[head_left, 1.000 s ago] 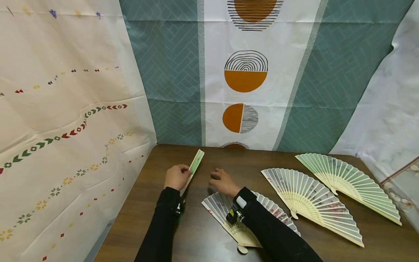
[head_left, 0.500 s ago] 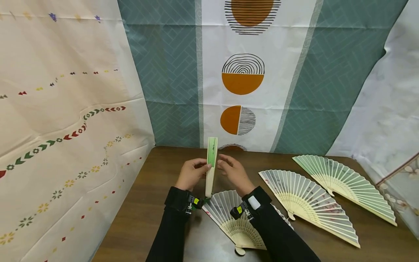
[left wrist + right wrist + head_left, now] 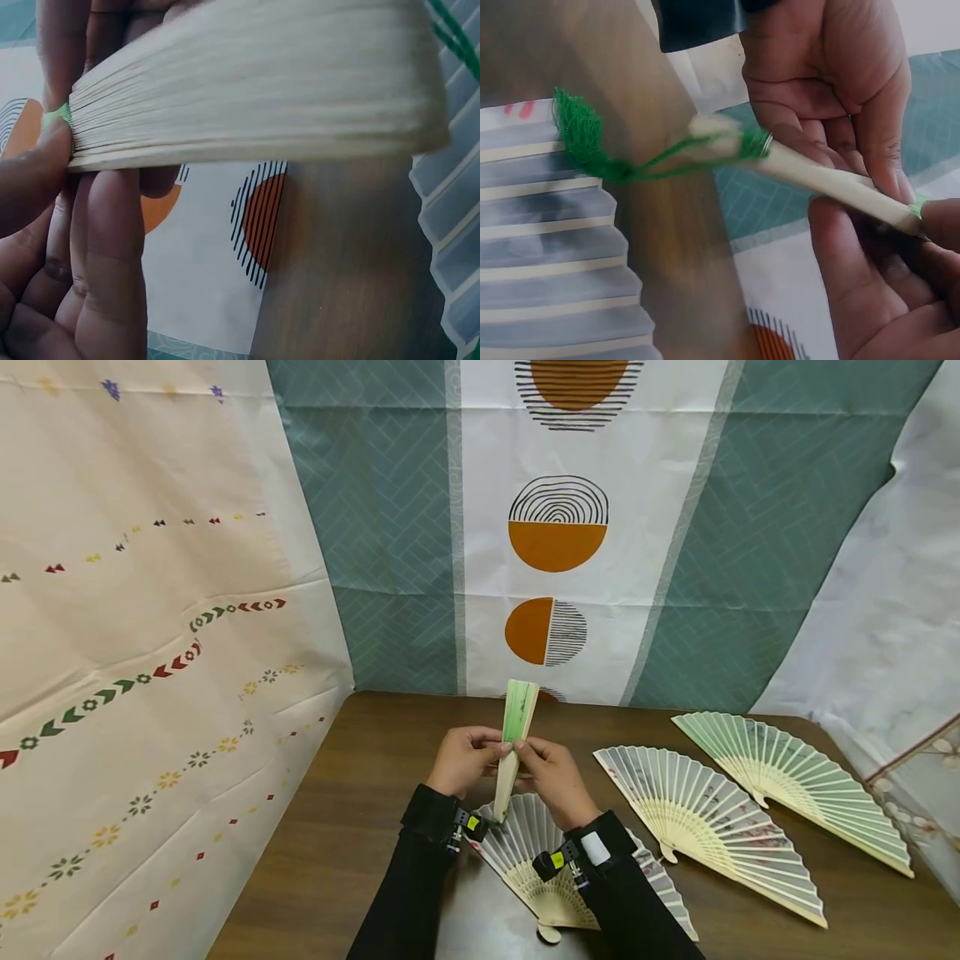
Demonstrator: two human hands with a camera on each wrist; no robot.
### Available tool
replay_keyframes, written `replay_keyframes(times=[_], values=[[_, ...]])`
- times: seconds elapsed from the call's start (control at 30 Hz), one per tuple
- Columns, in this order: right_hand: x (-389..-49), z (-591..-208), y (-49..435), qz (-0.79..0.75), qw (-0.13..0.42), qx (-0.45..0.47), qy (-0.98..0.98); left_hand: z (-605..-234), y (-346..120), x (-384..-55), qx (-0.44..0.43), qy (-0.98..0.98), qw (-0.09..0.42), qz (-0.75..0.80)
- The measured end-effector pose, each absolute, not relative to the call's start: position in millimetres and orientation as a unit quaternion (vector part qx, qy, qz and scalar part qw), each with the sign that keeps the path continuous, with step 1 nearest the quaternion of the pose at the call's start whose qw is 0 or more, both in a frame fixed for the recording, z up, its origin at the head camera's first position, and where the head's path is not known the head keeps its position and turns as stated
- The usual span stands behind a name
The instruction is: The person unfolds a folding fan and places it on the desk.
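A folded hand fan (image 3: 517, 718) with pale ribs and a green leaf stands nearly upright between both hands, its top spread very slightly. My left hand (image 3: 463, 762) pinches its left side. The right hand (image 3: 557, 781) grips the right side, its thumb close to the other thumb. In the right wrist view a green tassel (image 3: 581, 135) hangs from the rib end of the fan. Seen from the left wrist, the bare ribs (image 3: 285, 90) fan out a little from the fingers. An opened grey-white fan (image 3: 517, 843) lies below the hands, partly covered by the right forearm.
To the right, another opened grey-white fan (image 3: 705, 818) lies on the brown table (image 3: 337, 827). Beyond it rests an opened green fan (image 3: 810, 777). A patterned cloth (image 3: 390, 527) hangs behind the table's far edge, and a cream cloth (image 3: 150, 635) hangs at left.
The folded fan has moved right and turned from slanted to nearly upright. My right hand, apart from it before, now grips it beside the left. The fan's top has spread slightly.
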State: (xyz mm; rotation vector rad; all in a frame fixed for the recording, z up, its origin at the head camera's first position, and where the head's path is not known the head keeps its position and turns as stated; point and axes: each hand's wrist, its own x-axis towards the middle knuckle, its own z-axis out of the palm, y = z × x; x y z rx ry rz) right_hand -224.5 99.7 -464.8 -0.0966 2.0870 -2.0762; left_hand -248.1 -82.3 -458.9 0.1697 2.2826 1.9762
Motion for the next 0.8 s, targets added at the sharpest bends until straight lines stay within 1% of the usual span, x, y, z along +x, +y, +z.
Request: replay_keyframes(times=[0.27, 0.63, 0.8], values=[[-227, -467, 101, -0.708, 0.071, -0.014, 0.702, -457, -76, -249, 0.05, 0.768, 0.057, 0.636], [-222, -479, 97, -0.702, 0.046, 0.042, 0.71, -465, -75, -246, 0.036, 0.776, 0.061, 0.626], [-221, -483, 99, -0.714, 0.03, 0.052, 0.698, -468, -73, -247, 0.035, 0.775, 0.058, 0.629]])
